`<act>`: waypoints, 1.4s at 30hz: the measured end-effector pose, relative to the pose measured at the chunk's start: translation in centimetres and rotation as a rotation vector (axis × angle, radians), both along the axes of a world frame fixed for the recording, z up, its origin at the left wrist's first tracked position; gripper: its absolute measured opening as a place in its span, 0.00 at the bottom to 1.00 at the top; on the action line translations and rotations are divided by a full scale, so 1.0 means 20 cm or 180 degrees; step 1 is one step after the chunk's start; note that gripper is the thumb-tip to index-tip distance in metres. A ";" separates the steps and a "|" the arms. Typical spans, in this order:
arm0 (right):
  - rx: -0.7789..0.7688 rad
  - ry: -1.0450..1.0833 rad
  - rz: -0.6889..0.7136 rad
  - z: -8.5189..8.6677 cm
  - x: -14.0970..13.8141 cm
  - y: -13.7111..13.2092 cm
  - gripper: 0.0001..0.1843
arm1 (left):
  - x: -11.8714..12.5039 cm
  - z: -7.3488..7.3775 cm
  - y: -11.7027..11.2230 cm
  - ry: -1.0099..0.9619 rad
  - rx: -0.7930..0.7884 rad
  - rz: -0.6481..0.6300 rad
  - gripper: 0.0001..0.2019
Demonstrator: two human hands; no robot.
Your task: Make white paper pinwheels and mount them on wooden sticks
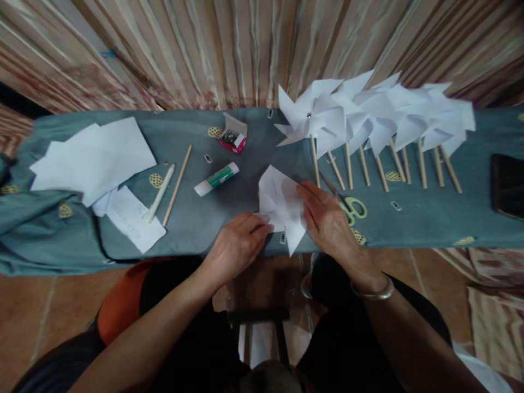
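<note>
Here, your left hand (242,240) has its fingers pinched on the lower left corner of the white paper (276,188), which lies between your hands near the front of the worktop (413,226). Your right hand (327,218) touches the paper's right side; whether its fingers clamp it, I cannot tell. Scissors (347,202) lie just beside that hand, below overlapping paper pinwheels (368,112).

Open gap between glue stick (218,178) and folded paper (275,191), scissors (350,201) an obstacle rightward
</note>
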State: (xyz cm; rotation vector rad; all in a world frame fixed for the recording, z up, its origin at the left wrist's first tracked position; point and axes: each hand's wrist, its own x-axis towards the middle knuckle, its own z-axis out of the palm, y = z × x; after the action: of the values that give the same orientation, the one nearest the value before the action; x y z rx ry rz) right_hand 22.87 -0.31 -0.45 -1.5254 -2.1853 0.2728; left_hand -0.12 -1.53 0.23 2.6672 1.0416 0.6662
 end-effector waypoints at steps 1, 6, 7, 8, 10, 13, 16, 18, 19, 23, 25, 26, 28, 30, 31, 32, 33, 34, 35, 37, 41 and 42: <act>-0.0005 -0.0065 -0.0021 0.00 0.01 0.00 0.25 | -0.02 0.00 0.02 0.0043 0.0000 0.0047 0.09; 0.0086 -0.0275 -0.0027 0.02 0.03 -0.06 0.20 | -0.08 0.01 0.08 0.0204 0.0040 0.0266 0.10; 0.0113 -0.0315 0.0005 0.03 0.03 -0.07 0.19 | -0.08 0.01 0.08 0.0213 0.0045 0.0286 0.10; 0.0131 -0.0353 0.0036 0.03 0.04 -0.07 0.19 | -0.08 0.01 0.08 0.0208 0.0052 0.0301 0.10; 0.0143 -0.0407 0.0073 0.04 0.04 -0.08 0.18 | -0.06 0.01 0.07 0.0145 0.0093 0.0303 0.11; 0.0111 -0.0448 0.0075 0.04 0.03 -0.08 0.17 | 0.00 0.02 0.02 -0.0055 0.0169 0.0186 0.10; 0.0103 -0.0476 0.0073 0.04 0.02 -0.09 0.17 | 0.06 0.02 -0.02 -0.0103 0.0090 -0.0053 0.12; 0.0121 -0.0496 0.0078 0.04 0.02 -0.09 0.17 | 0.08 0.02 -0.04 -0.0011 0.0031 -0.0162 0.13; 0.0133 -0.0508 0.0086 0.04 0.02 -0.09 0.17 | 0.09 0.02 -0.04 0.0051 0.0013 -0.0188 0.12; 0.0139 -0.0549 0.0137 0.05 0.01 -0.10 0.17 | 0.10 0.02 -0.05 0.0183 0.0049 -0.0198 0.09; 0.0110 -0.0472 0.0129 0.06 0.02 -0.11 0.17 | 0.09 0.02 -0.05 0.0154 0.0161 -0.0200 0.08; 0.0076 -0.0381 0.0124 0.06 0.03 -0.11 0.18 | 0.09 0.02 -0.05 0.0130 0.0229 -0.0208 0.07; -0.0071 -0.0085 0.0154 0.06 0.06 -0.12 0.19 | 0.08 0.02 -0.05 0.0089 0.0332 -0.0239 0.07; -0.0354 0.0292 0.0252 0.07 0.10 -0.12 0.22 | 0.08 0.03 -0.04 0.0028 0.0374 -0.0261 0.07; -0.0525 0.0475 0.0321 0.07 0.12 -0.12 0.24 | 0.07 0.03 -0.04 -0.0012 0.0381 -0.0259 0.07; -0.0692 0.0641 0.0393 0.07 0.14 -0.12 0.25 | 0.06 0.03 -0.04 -0.0059 0.0388 -0.0251 0.06; -0.0845 0.0783 0.0459 0.08 0.16 -0.12 0.26 | 0.06 0.04 -0.04 -0.0097 0.0391 -0.0242 0.06; -0.0983 0.0901 0.0509 0.08 0.18 -0.12 0.26 | 0.05 0.04 -0.04 -0.0123 0.0393 -0.0235 0.06; -0.1108 0.1004 0.0536 0.09 0.19 -0.12 0.26 | 0.05 0.04 -0.04 -0.0136 0.0393 -0.0234 0.06; -0.1343 0.1216 0.0528 0.10 0.19 -0.13 0.22 | 0.04 0.04 -0.05 -0.0136 0.0394 -0.0259 0.06; -0.1646 0.1741 0.0437 0.10 0.17 -0.13 0.11 | 0.04 0.04 -0.06 -0.0094 0.0378 -0.0361 0.07; -0.1657 0.1848 0.0398 0.10 0.16 -0.12 0.09 | 0.04 0.04 -0.06 -0.0081 0.0359 -0.0369 0.07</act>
State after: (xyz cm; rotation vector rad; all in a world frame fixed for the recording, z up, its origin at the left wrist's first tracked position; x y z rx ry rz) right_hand 26.04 -2.79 1.58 -1.3164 -1.8057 1.2369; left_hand 0.74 -2.79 0.99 2.7815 0.8592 0.7538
